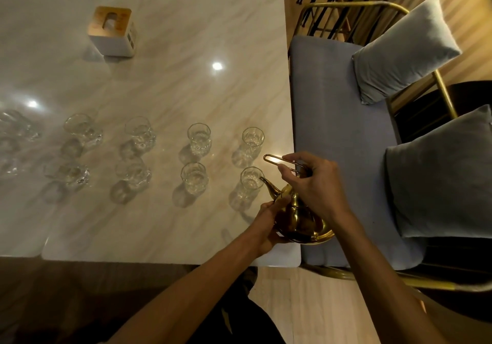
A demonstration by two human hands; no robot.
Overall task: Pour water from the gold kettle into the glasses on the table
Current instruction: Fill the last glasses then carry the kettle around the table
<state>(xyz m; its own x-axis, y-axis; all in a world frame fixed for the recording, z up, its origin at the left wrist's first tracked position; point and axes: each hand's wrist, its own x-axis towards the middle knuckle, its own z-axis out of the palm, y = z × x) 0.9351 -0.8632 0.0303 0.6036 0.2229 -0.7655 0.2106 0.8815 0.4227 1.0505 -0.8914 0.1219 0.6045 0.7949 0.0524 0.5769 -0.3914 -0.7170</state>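
Marble table (165,50) fills the left and centre of the frame, grey-cushioned bench (332,130) on the right, white tissue box (113,33) upper left. Glasses (194,178) stand in two rows across mid-frame (leftmost ones blurred), gold kettle (295,218) tilted at the table's lower-right corner, spout tip at the rim of the near-right glass (250,184). Right hand (316,184) grips the wire handle (279,161), left hand (269,223) cups the kettle body from the left side.
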